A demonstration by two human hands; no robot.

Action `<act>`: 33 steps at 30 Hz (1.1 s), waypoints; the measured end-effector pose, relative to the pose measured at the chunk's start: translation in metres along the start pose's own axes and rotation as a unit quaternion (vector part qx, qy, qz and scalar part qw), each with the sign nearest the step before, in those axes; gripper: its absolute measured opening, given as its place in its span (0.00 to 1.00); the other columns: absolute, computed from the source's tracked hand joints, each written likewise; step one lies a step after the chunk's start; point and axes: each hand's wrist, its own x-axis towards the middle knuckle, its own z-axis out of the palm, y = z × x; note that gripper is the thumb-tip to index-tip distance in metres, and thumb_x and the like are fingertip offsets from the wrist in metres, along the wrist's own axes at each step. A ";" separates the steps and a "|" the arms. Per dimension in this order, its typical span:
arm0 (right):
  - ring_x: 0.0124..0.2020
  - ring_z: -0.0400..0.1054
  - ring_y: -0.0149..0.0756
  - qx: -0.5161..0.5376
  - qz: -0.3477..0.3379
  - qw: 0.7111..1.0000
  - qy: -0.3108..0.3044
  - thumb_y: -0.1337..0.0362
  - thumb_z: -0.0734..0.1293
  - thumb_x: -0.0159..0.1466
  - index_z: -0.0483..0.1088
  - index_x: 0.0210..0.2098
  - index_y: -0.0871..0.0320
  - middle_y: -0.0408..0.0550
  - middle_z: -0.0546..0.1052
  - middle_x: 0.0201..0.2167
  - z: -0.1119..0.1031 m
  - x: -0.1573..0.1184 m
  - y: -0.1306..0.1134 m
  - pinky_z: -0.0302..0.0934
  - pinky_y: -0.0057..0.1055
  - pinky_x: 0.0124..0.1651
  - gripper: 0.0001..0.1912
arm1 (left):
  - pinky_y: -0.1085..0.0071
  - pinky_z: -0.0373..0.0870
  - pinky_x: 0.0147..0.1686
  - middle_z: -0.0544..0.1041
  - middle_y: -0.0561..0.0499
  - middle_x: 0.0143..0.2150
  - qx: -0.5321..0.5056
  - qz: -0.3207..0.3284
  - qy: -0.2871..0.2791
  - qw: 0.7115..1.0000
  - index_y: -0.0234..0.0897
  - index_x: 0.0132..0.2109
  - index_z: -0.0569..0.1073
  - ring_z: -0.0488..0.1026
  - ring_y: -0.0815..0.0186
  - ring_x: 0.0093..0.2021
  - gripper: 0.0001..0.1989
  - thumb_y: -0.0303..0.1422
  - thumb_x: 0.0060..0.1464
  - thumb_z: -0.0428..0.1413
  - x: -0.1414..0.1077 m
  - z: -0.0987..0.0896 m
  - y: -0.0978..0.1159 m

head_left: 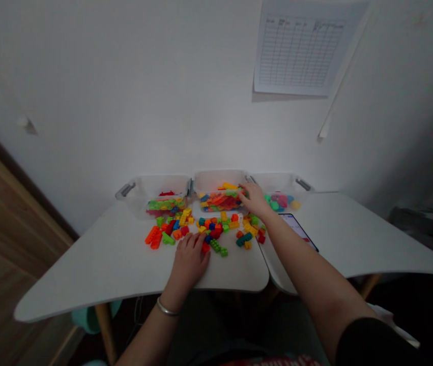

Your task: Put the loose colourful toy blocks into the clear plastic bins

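My left hand (191, 257) lies palm down on the white table, fingers stretched toward a loose spread of toy building bricks (216, 231). Beside its thumb is a red brick (205, 247). My right hand (254, 198) reaches over the right side of the middle clear plastic bin (220, 178), fingers apart above the bricks inside (222, 200). A bit of green shows by those fingertips; I see nothing clearly gripped. Nearest the left hand's fingers are a dark blue brick (208, 239) and a green brick (215, 245).
A left clear bin (161, 182) holds mostly green and red pieces. The right bin (277, 180) contains rounded coloured pieces. A phone (298, 230) lies under my right forearm. Two white tabletops (97, 264) meet at a seam; a printed sheet (302, 51) hangs on the wall.
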 end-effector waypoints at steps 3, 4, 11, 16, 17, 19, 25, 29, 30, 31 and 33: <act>0.56 0.67 0.46 0.057 -0.005 0.998 0.003 0.61 0.62 0.64 0.71 0.52 0.59 0.57 0.75 0.52 -0.009 -0.003 0.006 0.57 0.47 0.61 0.19 | 0.49 0.63 0.59 0.73 0.40 0.57 0.002 0.001 0.003 1.000 0.34 0.61 0.68 0.66 0.49 0.59 0.24 0.35 0.58 0.51 0.000 0.001 0.000; 0.55 0.67 0.46 0.066 -0.010 0.998 0.010 0.62 0.62 0.63 0.72 0.51 0.59 0.57 0.75 0.52 -0.011 -0.006 0.005 0.58 0.47 0.61 0.18 | 0.49 0.63 0.59 0.73 0.40 0.57 0.003 0.001 0.005 1.000 0.35 0.61 0.68 0.66 0.49 0.59 0.24 0.35 0.58 0.51 0.000 0.001 0.000; 0.56 0.64 0.45 0.057 -0.009 0.994 0.091 0.66 0.60 0.62 0.71 0.51 0.59 0.56 0.73 0.52 -0.004 -0.068 -0.024 0.57 0.46 0.61 0.18 | 0.48 0.64 0.59 0.73 0.40 0.57 0.004 0.007 0.007 1.000 0.33 0.61 0.68 0.66 0.49 0.58 0.24 0.35 0.59 0.51 0.000 0.000 0.000; 0.53 0.64 0.47 0.027 0.039 0.998 0.036 0.68 0.61 0.61 0.72 0.48 0.60 0.56 0.74 0.50 0.014 -0.111 -0.033 0.58 0.46 0.60 0.17 | 0.49 0.64 0.59 0.73 0.39 0.57 0.004 0.009 0.014 1.000 0.33 0.60 0.68 0.67 0.50 0.58 0.24 0.35 0.58 0.52 0.000 0.001 0.001; 0.53 0.64 0.47 0.021 0.040 0.999 0.022 0.67 0.61 0.61 0.72 0.48 0.60 0.56 0.75 0.50 0.015 -0.116 -0.034 0.58 0.46 0.59 0.16 | 0.49 0.64 0.59 0.73 0.39 0.57 0.005 0.009 0.014 1.000 0.33 0.60 0.68 0.67 0.50 0.58 0.24 0.35 0.59 0.52 0.000 0.002 0.001; 0.52 0.65 0.47 0.010 0.032 0.999 -0.010 0.66 0.63 0.62 0.72 0.47 0.59 0.54 0.75 0.48 0.013 -0.123 -0.035 0.58 0.45 0.58 0.15 | 0.50 0.64 0.59 0.73 0.39 0.56 0.004 0.010 0.016 1.000 0.34 0.61 0.68 0.67 0.50 0.58 0.24 0.35 0.59 0.51 -0.001 0.003 0.000; 0.48 0.65 0.48 -0.070 0.031 0.995 -0.061 0.59 0.67 0.61 0.71 0.45 0.59 0.54 0.76 0.43 -0.001 -0.129 -0.048 0.60 0.42 0.52 0.15 | 0.49 0.64 0.59 0.73 0.39 0.57 0.004 0.010 0.028 1.000 0.35 0.61 0.68 0.66 0.50 0.59 0.24 0.37 0.59 0.51 -0.002 0.007 -0.002; 0.47 0.65 0.49 -0.117 0.026 0.990 -0.078 0.56 0.69 0.58 0.72 0.44 0.57 0.53 0.76 0.41 0.000 -0.131 -0.055 0.59 0.43 0.51 0.17 | 0.49 0.63 0.59 0.73 0.39 0.58 0.007 0.012 0.022 1.000 0.34 0.61 0.68 0.66 0.50 0.60 0.24 0.37 0.60 0.50 -0.002 0.008 -0.003; 0.47 0.65 0.49 -0.124 0.024 0.989 -0.080 0.56 0.69 0.58 0.72 0.43 0.57 0.53 0.76 0.41 0.001 -0.131 -0.055 0.59 0.43 0.51 0.16 | 0.49 0.63 0.59 0.73 0.39 0.58 0.009 0.010 0.020 1.000 0.34 0.61 0.68 0.66 0.50 0.60 0.24 0.37 0.60 0.49 -0.002 0.008 -0.002; 0.46 0.65 0.49 -0.128 0.021 0.988 -0.081 0.57 0.69 0.58 0.72 0.43 0.57 0.54 0.76 0.41 0.003 -0.131 -0.054 0.60 0.43 0.50 0.15 | 0.49 0.63 0.59 0.72 0.39 0.58 0.009 0.008 0.018 1.000 0.34 0.61 0.68 0.65 0.49 0.60 0.24 0.37 0.60 0.50 -0.002 0.008 -0.002; 0.46 0.65 0.50 -0.128 0.015 0.988 -0.080 0.59 0.69 0.59 0.72 0.42 0.56 0.54 0.77 0.41 0.006 -0.131 -0.053 0.60 0.44 0.50 0.13 | 0.50 0.63 0.59 0.73 0.39 0.58 0.008 0.006 0.016 1.000 0.34 0.61 0.68 0.66 0.49 0.59 0.24 0.37 0.60 0.50 -0.002 0.007 -0.002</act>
